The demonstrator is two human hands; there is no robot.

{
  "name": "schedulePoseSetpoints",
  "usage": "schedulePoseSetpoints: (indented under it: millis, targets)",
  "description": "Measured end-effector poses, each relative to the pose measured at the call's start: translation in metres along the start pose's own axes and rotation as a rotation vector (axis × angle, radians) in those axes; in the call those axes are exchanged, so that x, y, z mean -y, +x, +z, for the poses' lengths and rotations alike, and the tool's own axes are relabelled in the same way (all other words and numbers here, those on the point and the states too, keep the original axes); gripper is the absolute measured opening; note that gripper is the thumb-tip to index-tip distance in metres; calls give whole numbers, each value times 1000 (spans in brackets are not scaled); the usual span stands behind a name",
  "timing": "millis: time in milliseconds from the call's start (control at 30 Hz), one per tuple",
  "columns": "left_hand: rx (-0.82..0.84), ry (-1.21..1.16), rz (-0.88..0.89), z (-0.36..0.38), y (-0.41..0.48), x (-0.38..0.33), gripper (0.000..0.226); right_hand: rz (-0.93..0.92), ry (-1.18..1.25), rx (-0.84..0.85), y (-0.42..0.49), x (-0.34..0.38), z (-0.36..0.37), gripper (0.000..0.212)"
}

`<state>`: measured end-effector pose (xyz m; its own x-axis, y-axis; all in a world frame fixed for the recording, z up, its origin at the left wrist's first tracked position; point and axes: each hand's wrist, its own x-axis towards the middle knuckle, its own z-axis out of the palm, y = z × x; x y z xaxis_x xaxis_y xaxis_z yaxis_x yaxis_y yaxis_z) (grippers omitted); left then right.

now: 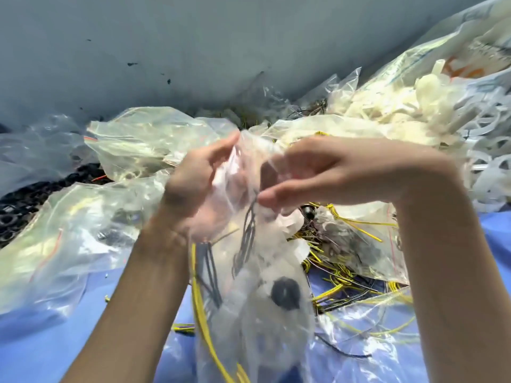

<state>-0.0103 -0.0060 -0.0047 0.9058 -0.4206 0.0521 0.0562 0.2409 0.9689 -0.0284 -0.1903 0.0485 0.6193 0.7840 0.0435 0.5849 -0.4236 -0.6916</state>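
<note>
Around the hands' clear bag [257, 286] crowd filled plastic bags [132, 139].

Reading as a parts-sorting bench in a small assembly workshop. Zip bags of white moulded plastic parts [395, 106] are piling up beyond and right of the fingers [276, 193], loose yellow and black wire offcuts [340, 283] are lying below them on a blue cover [55, 349], black ring parts [22, 205] are sitting far left. The clear bag [257, 272] pinched in the fingers is holding wires too.
</note>
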Motion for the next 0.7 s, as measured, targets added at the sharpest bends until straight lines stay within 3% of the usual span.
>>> schedulePoseSetpoints:
  millis: [100, 200, 300, 400, 500, 567, 633, 700]
  targets:
    - [-41, 217, 93, 3, -4, -1, 62, 157, -346, -96, 7, -8, 4, 33]
    - [70, 454, 63, -9, -15, -3, 49, 96, -228, -192, 5, -9, 1, 43]
    - [175, 565, 15, -31, -21, -16, 84, 31, -35, -213, -1, -9, -6, 50]
    - [335, 688, -9, -38, -33, -28, 73, -43, 215, -182, -8, -7, -8, 54]
    - [432, 531, -6, -38, -42, -35, 55, -135, 359, -171, -14, -9, -8, 42]
    - [621, 221, 35, -29, -48, -34, 34, -228, 468, -136, -18, -8, -9, 34]
    - [722, -29, 100, -17, -52, -26, 30, -305, 554, -80, -20, -7, -9, 38]
    - [726, -88, 126, -10, -52, -19, 27, -319, 598, -47, -20, -6, -10, 48]
